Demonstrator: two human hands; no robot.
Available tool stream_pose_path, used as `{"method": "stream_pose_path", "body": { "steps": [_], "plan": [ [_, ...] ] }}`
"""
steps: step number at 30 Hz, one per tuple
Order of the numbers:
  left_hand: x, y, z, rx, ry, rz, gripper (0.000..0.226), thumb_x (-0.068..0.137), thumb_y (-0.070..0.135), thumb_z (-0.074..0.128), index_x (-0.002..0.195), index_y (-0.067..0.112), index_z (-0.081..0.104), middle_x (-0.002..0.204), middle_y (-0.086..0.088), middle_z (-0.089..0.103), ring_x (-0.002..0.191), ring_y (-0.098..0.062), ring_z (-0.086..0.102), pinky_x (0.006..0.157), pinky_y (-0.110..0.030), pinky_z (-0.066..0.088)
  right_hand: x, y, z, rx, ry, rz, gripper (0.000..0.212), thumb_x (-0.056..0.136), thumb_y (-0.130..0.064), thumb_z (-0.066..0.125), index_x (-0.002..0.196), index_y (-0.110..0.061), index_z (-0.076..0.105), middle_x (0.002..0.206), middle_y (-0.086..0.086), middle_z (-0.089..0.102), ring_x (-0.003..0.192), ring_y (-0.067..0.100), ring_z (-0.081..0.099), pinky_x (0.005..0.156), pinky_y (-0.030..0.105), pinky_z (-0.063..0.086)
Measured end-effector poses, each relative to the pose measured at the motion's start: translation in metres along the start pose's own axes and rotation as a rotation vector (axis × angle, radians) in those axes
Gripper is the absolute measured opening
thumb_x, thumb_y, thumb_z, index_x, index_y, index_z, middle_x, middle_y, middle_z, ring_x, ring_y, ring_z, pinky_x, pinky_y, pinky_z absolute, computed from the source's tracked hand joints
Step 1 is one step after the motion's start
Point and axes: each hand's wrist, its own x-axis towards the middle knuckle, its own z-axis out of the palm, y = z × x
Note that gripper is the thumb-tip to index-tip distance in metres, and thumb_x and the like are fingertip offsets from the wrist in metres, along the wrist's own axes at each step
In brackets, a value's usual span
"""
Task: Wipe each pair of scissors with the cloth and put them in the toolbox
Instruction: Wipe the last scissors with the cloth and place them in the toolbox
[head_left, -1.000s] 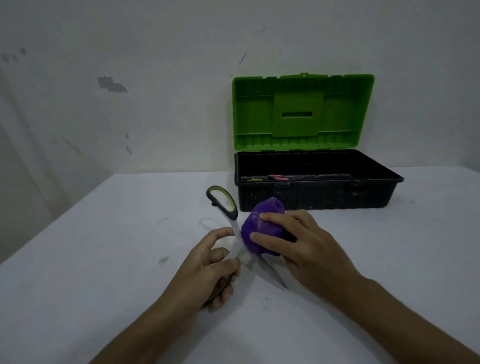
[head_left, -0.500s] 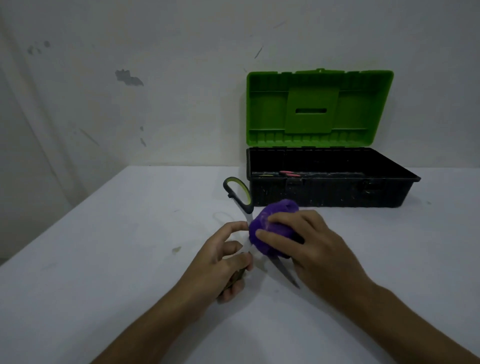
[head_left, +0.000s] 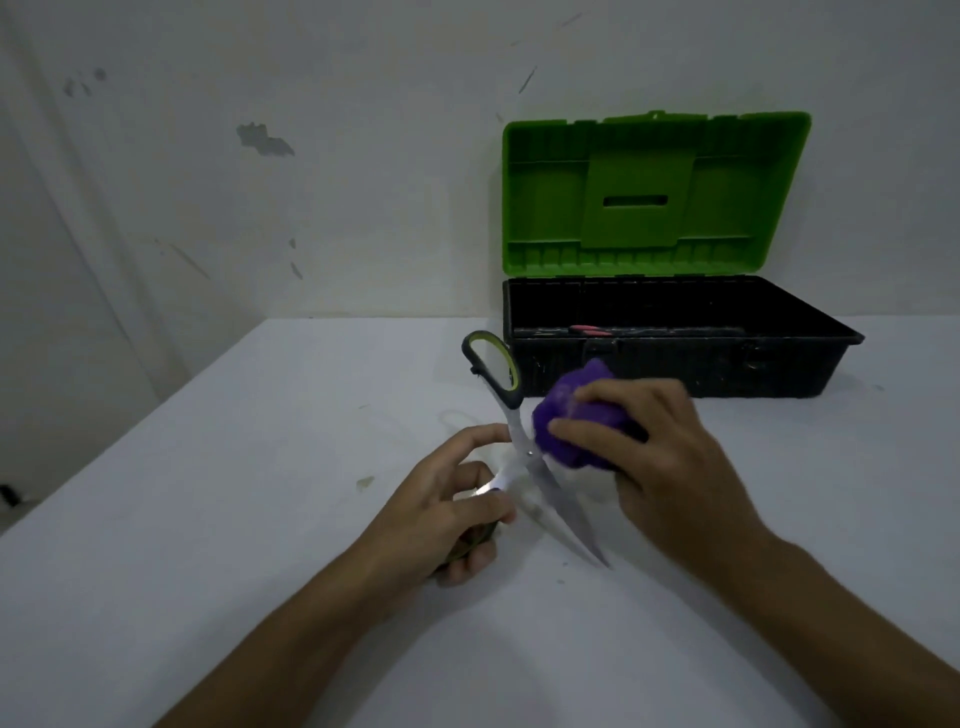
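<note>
Nothing readable is showing anywhere: no text, label, brand, number or sign is appearing on the toolbox (head_left: 675, 358), its green lid (head_left: 654, 192), the scissors (head_left: 524, 447), the cloth (head_left: 566, 421) or the counter (head_left: 260, 519).

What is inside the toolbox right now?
Inside the open toolbox, a red-pink handle shows near the left front, with a dark, faintly green item beside it. The front wall hides the rest of the floor, so any other contents cannot be seen.
</note>
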Motion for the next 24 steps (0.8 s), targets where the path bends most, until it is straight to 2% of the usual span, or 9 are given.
{"method": "stream_pose_path", "body": {
  "steps": [3,6,8,10,13,15,17,22,24],
  "plan": [
    [0.001,-0.001,-0.003,-0.030,0.026,0.005,0.042,0.093,0.004,0.057,0.117,0.038,0.060,0.080,-0.008,0.059,0.044,-0.019,0.045,0.043,-0.023,0.026,-0.006,0.031,-0.004,-0.018,0.087,0.251,0.051,0.071,0.015,0.058,0.112,-0.014,0.071,0.121,0.011,0.059,0.103,0.037,0.047,0.082,0.037,0.048],
    [0.004,-0.002,0.004,-0.017,0.035,0.016,0.047,0.093,0.003,0.056,0.119,0.042,0.058,0.079,-0.006,0.061,0.045,-0.019,0.047,0.043,-0.025,0.027,-0.008,0.037,-0.016,-0.079,0.121,0.345,0.060,0.065,0.020,0.066,0.118,-0.009,0.067,0.123,0.015,0.057,0.106,0.038,0.046,0.091,0.028,0.037],
    [0.005,-0.003,0.006,-0.011,0.035,0.028,0.057,0.093,0.003,0.056,0.127,0.048,0.051,0.080,-0.005,0.062,0.045,-0.020,0.049,0.043,-0.026,0.030,-0.003,0.025,-0.021,-0.050,0.147,0.265,0.059,0.068,0.019,0.066,0.120,-0.009,0.066,0.125,0.016,0.056,0.108,0.038,0.046,0.095,0.028,0.036],
    [0.005,-0.004,0.006,0.005,0.032,0.037,0.063,0.093,0.004,0.057,0.134,0.051,0.045,0.086,-0.006,0.062,0.047,-0.022,0.054,0.042,-0.027,0.036,0.003,0.007,-0.021,0.008,0.129,0.067,0.045,0.078,0.009,0.061,0.118,-0.011,0.068,0.125,0.014,0.057,0.109,0.036,0.047,0.096,0.030,0.038],
    [0.002,-0.004,0.005,0.037,0.032,0.052,0.066,0.094,0.009,0.060,0.136,0.055,0.039,0.100,-0.006,0.058,0.051,-0.020,0.058,0.043,-0.028,0.043,0.005,-0.014,-0.009,-0.017,-0.030,-0.146,0.041,0.078,-0.010,0.067,0.119,-0.015,0.067,0.127,0.011,0.060,0.115,0.032,0.045,0.087,0.038,0.050],
    [0.001,-0.004,0.004,0.079,0.034,0.076,0.068,0.095,0.010,0.059,0.136,0.059,0.036,0.097,-0.006,0.057,0.050,-0.017,0.057,0.046,-0.030,0.044,0.004,-0.017,-0.002,-0.014,-0.099,-0.105,0.055,0.066,-0.009,0.080,0.120,-0.016,0.067,0.127,0.010,0.062,0.116,0.030,0.044,0.084,0.040,0.053],
    [0.001,-0.004,0.003,0.103,0.036,0.111,0.068,0.096,0.010,0.058,0.136,0.060,0.035,0.090,-0.005,0.055,0.049,-0.015,0.055,0.047,-0.032,0.042,0.005,-0.013,-0.001,-0.018,-0.099,-0.048,0.059,0.063,-0.005,0.082,0.119,-0.016,0.068,0.126,0.010,0.062,0.114,0.030,0.044,0.083,0.040,0.053],
    [0.001,-0.005,0.006,0.105,0.042,0.146,0.066,0.096,0.009,0.056,0.136,0.058,0.036,0.077,0.002,0.049,0.046,-0.011,0.050,0.047,-0.031,0.039,0.009,0.007,-0.014,-0.063,0.051,0.144,0.045,0.077,0.002,0.058,0.118,-0.010,0.068,0.125,0.013,0.061,0.108,0.034,0.045,0.081,0.038,0.050],
    [0.002,-0.005,0.010,0.093,0.021,0.140,0.066,0.097,0.009,0.055,0.136,0.059,0.036,0.078,0.001,0.049,0.046,-0.010,0.048,0.046,-0.029,0.037,0.009,0.000,-0.017,-0.063,0.091,0.064,0.039,0.084,-0.004,0.051,0.118,-0.010,0.068,0.125,0.014,0.060,0.109,0.034,0.046,0.085,0.037,0.049]
  ]
}}
